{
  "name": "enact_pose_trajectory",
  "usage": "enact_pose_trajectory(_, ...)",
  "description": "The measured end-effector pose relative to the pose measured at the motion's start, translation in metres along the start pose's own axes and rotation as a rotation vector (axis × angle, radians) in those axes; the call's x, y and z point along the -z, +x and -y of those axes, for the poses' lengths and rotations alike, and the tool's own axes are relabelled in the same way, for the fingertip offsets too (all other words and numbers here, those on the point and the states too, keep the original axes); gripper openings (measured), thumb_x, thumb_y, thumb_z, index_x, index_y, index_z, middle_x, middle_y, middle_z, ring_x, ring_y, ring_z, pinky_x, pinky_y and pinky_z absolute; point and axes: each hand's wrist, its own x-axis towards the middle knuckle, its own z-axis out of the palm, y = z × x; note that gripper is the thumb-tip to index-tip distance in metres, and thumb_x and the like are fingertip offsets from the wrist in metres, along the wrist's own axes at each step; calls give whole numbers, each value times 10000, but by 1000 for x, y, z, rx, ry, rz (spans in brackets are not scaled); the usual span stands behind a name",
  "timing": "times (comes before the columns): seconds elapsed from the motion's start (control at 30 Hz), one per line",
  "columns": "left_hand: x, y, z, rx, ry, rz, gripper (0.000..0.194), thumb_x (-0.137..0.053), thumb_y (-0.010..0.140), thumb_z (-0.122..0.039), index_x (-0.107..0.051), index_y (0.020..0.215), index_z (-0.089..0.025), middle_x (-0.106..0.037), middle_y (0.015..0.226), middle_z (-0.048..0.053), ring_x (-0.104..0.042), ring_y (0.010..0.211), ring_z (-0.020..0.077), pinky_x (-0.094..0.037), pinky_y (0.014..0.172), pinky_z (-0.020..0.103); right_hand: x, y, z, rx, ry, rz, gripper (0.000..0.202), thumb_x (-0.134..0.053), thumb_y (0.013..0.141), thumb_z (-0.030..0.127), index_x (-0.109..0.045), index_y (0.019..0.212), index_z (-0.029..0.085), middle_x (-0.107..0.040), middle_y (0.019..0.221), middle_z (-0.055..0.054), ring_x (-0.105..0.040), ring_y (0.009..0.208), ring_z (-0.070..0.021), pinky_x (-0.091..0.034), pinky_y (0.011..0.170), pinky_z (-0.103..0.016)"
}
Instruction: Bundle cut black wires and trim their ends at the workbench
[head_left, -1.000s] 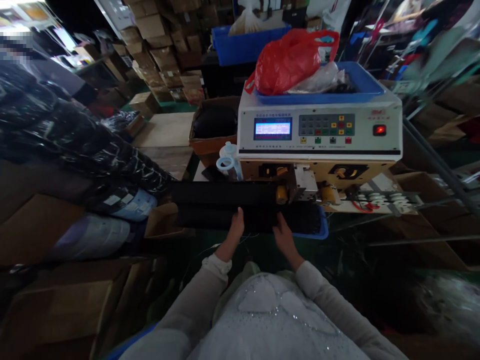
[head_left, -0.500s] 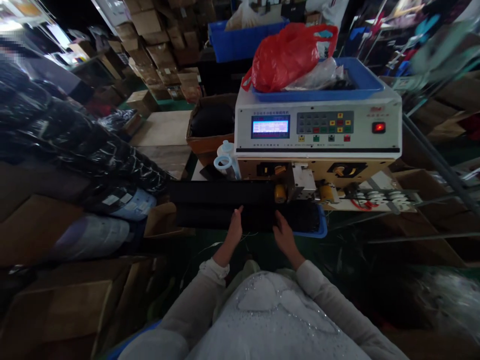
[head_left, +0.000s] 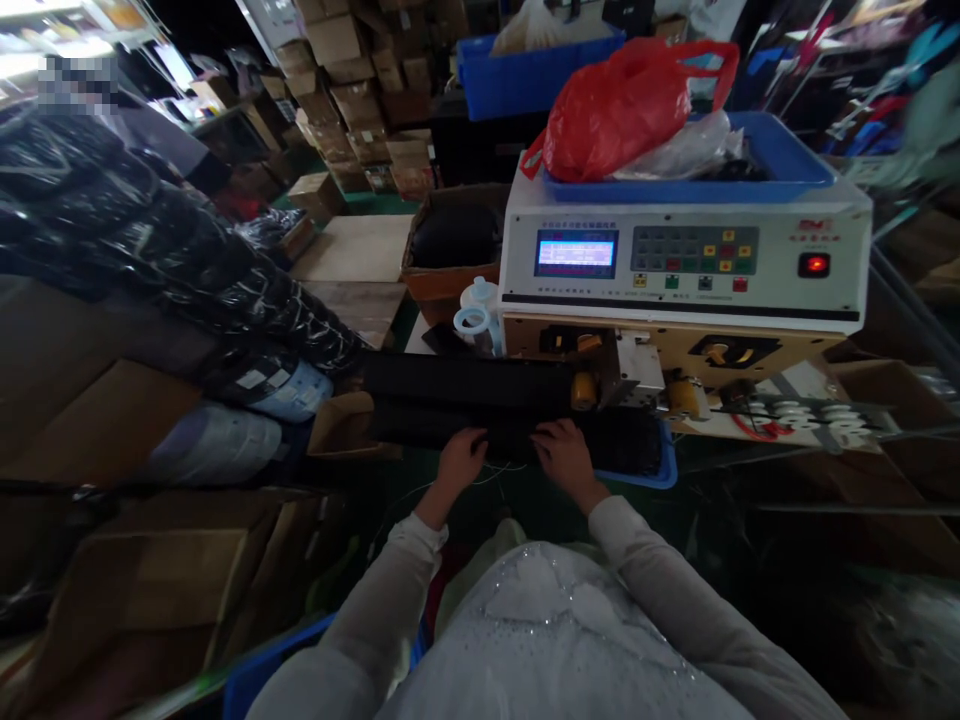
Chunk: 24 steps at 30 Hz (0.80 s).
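Note:
A long black piece (head_left: 420, 418) lies in front of a white machine with a lit display (head_left: 576, 253). At its near edge is my left hand (head_left: 460, 462), with fingers curled against the black surface. My right hand (head_left: 562, 455) touches the same dark area further right, its fingers bent and partly apart. Whether either hand pinches the material is too dark to tell. Above and to the right of my right hand sit a yellow roller (head_left: 584, 391) and a metal block (head_left: 637, 370). A blue tray (head_left: 667, 465) shows under the right end of the black material.
On top of the machine, a blue tray (head_left: 795, 160) holds a red plastic bag (head_left: 622, 110). Black-wrapped rolls (head_left: 172, 220) lean at the left. An open carton (head_left: 435, 285) and a light blue-topped bottle (head_left: 480, 315) stand left of the machine. Metal rails extend at the right.
The view has shifted, so the machine appears further right. My left hand's fingers have turned inward and curled over the black material; my right hand's fingers have also bent inward over it.

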Motion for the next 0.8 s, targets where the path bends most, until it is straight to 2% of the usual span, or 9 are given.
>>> enact_pose_trajectory(0.13,2,0,-9,-26,146,39,275,-596,831,-230,-678,1090,-196,-675,1104,66,-595,1070,224,-461,976,353,-1,-5,-6,1,-4,-35,256,-523,879,205,-744,998,251,-668,1099,-63,-467,1016,-277,-419,815,-423)
enact_pose_trajectory(0.3,-2,12,-17,-5,266,119,251,-604,841,-268,-681,1076,-226,-663,1094,53,-597,1060,212,-467,917,320,-2,-7,-9,-12,21,-58,244,-530,878,206,-744,987,249,-658,1094,-74,-466,1018,-276,-417,837,-425)
enact_pose_trajectory(0.5,-3,29,-20,-16,303,212,191,-601,840,-263,-687,1006,-229,-655,1077,48,-635,959,197,-485,807,289,2,-8,-9,-19,27,-62,249,-556,854,196,-717,1039,241,-653,1086,-72,-478,1015,-277,-419,849,-417)
enact_pose_trajectory(0.8,0,41,-19,-89,328,348,180,-644,806,-275,-686,973,-223,-689,1006,38,-651,922,188,-483,760,263,6,-13,-9,-14,46,-44,278,-589,844,259,-685,1105,251,-647,1124,-72,-486,1033,-284,-416,850,-424)
